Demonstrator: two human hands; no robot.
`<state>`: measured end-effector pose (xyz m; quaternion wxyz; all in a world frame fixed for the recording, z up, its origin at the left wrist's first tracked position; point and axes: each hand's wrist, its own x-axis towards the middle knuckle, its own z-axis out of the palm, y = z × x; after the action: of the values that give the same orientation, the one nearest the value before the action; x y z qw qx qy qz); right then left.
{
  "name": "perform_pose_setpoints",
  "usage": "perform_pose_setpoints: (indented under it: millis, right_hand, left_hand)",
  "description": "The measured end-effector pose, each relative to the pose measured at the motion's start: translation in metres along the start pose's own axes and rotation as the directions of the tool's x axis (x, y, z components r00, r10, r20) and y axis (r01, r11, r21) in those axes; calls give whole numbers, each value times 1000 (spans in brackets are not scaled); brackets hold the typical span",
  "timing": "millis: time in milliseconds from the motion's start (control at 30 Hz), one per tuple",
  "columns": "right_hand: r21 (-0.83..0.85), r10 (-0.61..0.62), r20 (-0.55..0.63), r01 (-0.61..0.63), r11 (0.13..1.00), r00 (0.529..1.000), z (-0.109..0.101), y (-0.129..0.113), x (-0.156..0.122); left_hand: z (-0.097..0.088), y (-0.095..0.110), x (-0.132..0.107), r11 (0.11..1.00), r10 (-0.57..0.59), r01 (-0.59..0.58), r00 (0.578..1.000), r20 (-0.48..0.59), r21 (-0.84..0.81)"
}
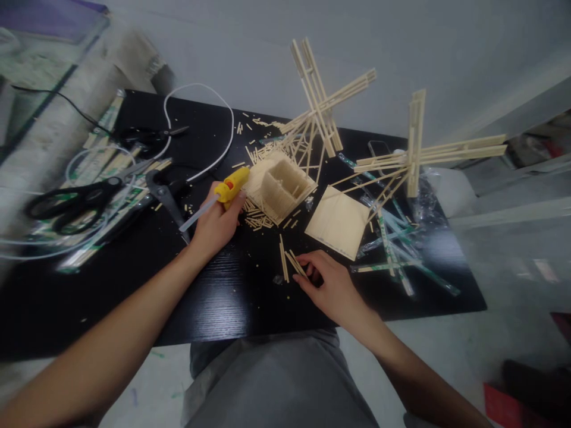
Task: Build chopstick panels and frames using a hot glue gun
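Note:
My left hand [219, 223] is closed around a yellow glue gun [232, 184], with a pale glue stick [199, 213] poking out of its back end. Just beyond the gun stands a box built of thin wooden sticks [281, 193], its top open. My right hand [328, 282] pinches short wooden sticks [295, 263] between thumb and fingers, low over the black table. Beside them lie a few loose sticks [284, 258]. A square wooden panel [338, 222] rests behind my right hand.
Two cross-shaped stick frames [317, 110] [413, 157] rise at the back and right. Large black scissors [84, 199], pliers [163, 193] and a white cable [232, 128] lie at left. Stick offcuts [259, 220] surround the box. Plastic wrappers [401, 249] cover the right side of the table [214, 315].

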<state>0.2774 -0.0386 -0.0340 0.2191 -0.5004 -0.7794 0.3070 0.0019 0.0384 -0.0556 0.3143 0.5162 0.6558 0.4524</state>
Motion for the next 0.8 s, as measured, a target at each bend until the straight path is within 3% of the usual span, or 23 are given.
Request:
perform_pose_setpoints:
  millis: [200,333,433,567,667,800]
  right_hand:
    - [105,80,-19,-78,991,997,8,-1,9]
    - [189,96,-21,-90,978,995,-6,-1,21]
    - [192,84,-147,-55,980,986,-27,-5,41]
    - [60,-93,-319,118,991,943,-54,-22,82]
    - [-106,-232,-208,214,971,950,-63,-40,117]
    - [-226,-153,84,169,960,985,-62,-59,159]
  left_hand:
    - [-1,-2,0,1000,1,-1,1000,10,8]
    - [0,-4,1,1000,6,-6,1000,10,8]
    - [2,-5,0,1000,20,-20,1000,3,5]
    - [5,-4,0,999,54,-55,998,-15,-3]
    - [5,-2,0,998,65,-66,998,-24,-8]
    - [3,-1,-1,998,54,-54,998,-15,-21]
